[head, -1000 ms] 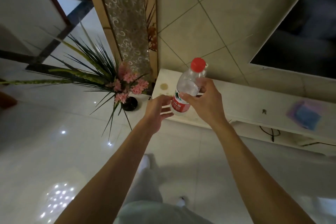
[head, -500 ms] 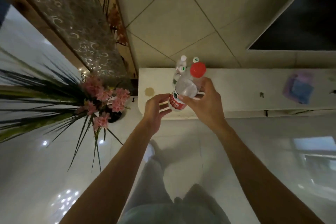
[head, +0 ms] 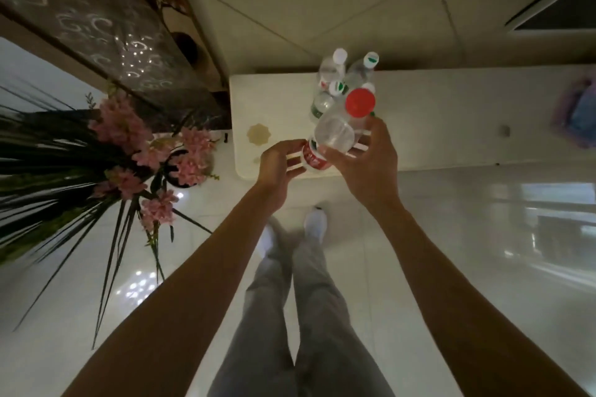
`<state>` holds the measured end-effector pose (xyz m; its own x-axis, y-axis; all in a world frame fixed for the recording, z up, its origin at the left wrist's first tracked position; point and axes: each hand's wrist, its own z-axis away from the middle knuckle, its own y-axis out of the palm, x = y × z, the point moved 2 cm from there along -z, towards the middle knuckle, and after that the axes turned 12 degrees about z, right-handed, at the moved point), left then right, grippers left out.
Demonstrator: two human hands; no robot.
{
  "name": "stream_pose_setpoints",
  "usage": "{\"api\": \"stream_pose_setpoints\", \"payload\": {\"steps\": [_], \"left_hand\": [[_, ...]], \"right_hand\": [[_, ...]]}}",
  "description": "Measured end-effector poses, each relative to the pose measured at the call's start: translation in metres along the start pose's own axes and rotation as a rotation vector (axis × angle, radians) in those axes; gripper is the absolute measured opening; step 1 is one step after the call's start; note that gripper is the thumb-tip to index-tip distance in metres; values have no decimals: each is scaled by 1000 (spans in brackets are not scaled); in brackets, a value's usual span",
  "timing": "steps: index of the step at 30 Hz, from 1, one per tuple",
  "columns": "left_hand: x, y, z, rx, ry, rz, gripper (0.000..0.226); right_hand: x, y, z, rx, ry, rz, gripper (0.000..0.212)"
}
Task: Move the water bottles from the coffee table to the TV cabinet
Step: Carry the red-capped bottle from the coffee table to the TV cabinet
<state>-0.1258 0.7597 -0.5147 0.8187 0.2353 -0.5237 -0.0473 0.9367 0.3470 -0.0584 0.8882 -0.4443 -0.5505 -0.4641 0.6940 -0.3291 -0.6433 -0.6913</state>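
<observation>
I hold a clear water bottle with a red cap and red label (head: 335, 135) above the front edge of the white TV cabinet (head: 435, 126). My right hand (head: 367, 164) grips its body from the right. My left hand (head: 277, 167) has its fingertips on the red label at the bottle's lower end. Behind it on the cabinet top stands a cluster of clear bottles with white and green caps (head: 342, 80), upright and close together against the tiled wall.
A potted plant with pink flowers and long dark leaves (head: 135, 151) stands on the floor left of the cabinet. A purple and blue cloth (head: 577, 113) lies on the cabinet at the right. A dark TV screen (head: 561, 6) hangs top right. My legs and white shoes are below.
The view has tilted down and closed in on the cabinet. The red-capped bottle is now over the cabinet's front edge, near the standing bottles, and my left hand has come onto its label.
</observation>
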Motion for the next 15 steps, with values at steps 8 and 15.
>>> {"api": "stream_pose_setpoints", "payload": {"steps": [8, 15], "left_hand": [[30, -2, -116, -32, 20, 27, 19], [64, 3, -182, -58, 1, -37, 23]], "right_hand": [[-66, 80, -42, -160, 39, -77, 72], [-110, 128, -67, -324, 90, -121, 71]]}}
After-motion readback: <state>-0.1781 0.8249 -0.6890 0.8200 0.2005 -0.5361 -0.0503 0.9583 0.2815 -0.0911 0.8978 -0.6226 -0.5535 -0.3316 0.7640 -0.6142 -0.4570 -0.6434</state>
